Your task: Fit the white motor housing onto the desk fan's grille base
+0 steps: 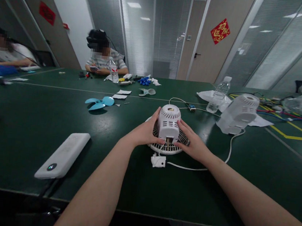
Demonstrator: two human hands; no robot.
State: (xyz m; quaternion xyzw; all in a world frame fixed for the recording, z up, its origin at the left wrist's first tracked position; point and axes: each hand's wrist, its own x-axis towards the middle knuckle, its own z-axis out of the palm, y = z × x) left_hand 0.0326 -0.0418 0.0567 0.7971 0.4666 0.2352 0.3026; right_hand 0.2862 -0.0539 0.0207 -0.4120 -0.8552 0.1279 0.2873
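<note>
A white fan motor housing (169, 124) stands on a round white fan grille (168, 151) lying on the green table. My left hand (149, 129) grips the housing's left side, its fingers behind and its thumb at the lower front. On the opposite side, my right hand (193, 142) holds it the same way. Between the thumbs, a dark opening shows at the housing's base, and wires come out of it. Just in front of the grille lies a small white switch piece (158, 161). A white cable (185, 167) runs from near it to the right.
Blue fan blades (99, 103) lie to the left, and a white power bank (64, 155) is nearer me. At right stand a white fan base (238, 114) and a plastic bottle (219, 95). Across the table sits a person (106, 58) among small tools; others sit at both sides.
</note>
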